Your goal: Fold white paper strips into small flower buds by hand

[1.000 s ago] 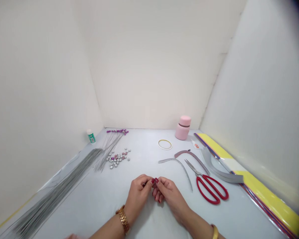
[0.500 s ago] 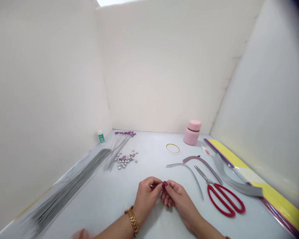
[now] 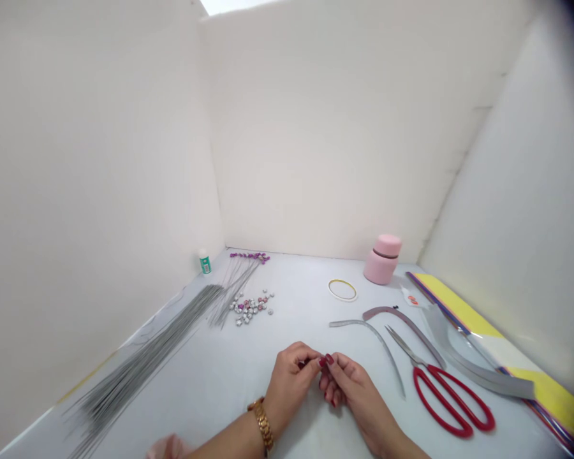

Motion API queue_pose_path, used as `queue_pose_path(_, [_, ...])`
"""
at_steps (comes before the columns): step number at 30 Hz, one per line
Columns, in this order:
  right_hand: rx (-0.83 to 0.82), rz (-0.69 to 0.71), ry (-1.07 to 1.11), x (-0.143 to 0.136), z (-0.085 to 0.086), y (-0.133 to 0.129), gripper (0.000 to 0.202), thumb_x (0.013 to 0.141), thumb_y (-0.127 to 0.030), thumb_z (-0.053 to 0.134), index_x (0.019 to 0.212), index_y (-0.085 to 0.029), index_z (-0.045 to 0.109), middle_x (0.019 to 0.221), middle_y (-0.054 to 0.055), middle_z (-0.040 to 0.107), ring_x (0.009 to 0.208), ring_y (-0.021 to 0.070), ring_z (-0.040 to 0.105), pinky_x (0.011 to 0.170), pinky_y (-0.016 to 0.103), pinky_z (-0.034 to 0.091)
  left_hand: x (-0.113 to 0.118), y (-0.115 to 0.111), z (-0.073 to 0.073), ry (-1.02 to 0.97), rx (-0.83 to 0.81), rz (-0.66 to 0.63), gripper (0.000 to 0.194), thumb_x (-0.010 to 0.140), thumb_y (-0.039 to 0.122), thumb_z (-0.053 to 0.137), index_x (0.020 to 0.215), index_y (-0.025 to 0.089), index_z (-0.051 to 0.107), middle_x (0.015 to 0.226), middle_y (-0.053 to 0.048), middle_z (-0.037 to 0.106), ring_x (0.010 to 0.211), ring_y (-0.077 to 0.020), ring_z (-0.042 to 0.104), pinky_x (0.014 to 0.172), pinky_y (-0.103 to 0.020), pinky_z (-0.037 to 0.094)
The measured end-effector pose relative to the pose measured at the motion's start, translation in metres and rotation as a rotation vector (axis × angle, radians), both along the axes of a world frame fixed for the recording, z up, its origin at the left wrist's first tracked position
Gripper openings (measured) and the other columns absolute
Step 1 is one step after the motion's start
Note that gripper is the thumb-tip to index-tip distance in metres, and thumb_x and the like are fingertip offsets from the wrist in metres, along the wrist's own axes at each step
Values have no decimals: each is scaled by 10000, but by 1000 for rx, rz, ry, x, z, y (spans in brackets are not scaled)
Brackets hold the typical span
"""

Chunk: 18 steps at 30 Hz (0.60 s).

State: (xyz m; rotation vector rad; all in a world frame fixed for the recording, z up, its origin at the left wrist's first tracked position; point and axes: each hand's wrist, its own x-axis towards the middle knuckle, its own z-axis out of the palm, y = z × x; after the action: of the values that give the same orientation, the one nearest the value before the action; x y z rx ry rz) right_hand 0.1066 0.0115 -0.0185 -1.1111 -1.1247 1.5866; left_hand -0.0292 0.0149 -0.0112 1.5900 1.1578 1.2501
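Over the near middle of the table, my left hand (image 3: 294, 381) and my right hand (image 3: 353, 389) meet at the fingertips. Thumb and index finger of each are pinched together, nails touching or almost touching. Whatever lies between them is too small or hidden to make out. A gold watch band circles my left wrist. Beyond my hands to the left is a scatter of small silver, pink and purple star-like pieces (image 3: 251, 307). Red-handled scissors (image 3: 452, 395) lie to the right of my right hand, beside a thin grey curved strip (image 3: 380, 347).
Left: a bundle of grey wires (image 3: 148, 360), purple-tipped wires (image 3: 249, 256) and a small green-and-white container (image 3: 205, 262). Back right: a thin ring (image 3: 343, 299) and a pink jar (image 3: 381, 261). A mauve strip (image 3: 414, 327), wide grey strip (image 3: 492, 377) and yellow sheets (image 3: 463, 303) lie right.
The whole view has shifted, so the table and its things appear a little further right. My hands keep the same fingertip pinch, with only slight finger movement.
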Motion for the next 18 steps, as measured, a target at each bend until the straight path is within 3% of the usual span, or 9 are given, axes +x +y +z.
queue_pose_path(4, [-18, -7, 23, 1, -1, 1, 322, 768, -441, 559, 657, -141, 528, 555, -4, 585, 432, 58, 479, 422, 166, 326, 0, 1, -2, -119, -99, -41, 188, 762, 256, 561, 669, 144, 680, 646, -36, 597, 650, -148, 542, 677, -267, 409])
queue_pose_path(11, [-20, 21, 31, 2, 4, 2, 305, 735, -425, 605, 650, -142, 529, 541, -14, 566, 433, 56, 454, 423, 168, 309, 6, 5, -9, -257, -289, -117, 269, 699, 358, 626, 712, 90, 636, 524, -17, 570, 475, -121, 537, 500, -242, 427])
queue_pose_path(15, [-27, 57, 40, 4, 3, 5, 285, 731, -412, 611, 677, -142, 538, 479, -28, 542, 409, 60, 437, 420, 170, 295, 4, 4, -9, -255, -299, -61, 251, 638, 297, 688, 793, 102, 665, 584, -16, 572, 511, -110, 522, 512, -226, 413])
queue_pose_path(18, [-41, 47, 47, 3, 3, 5, 275, 722, -400, 619, 663, -142, 543, 526, -11, 574, 418, 68, 460, 426, 178, 310, 2, 1, -7, -214, -217, -29, 166, 659, 277, 672, 739, 135, 702, 654, -37, 591, 572, -124, 531, 561, -237, 409])
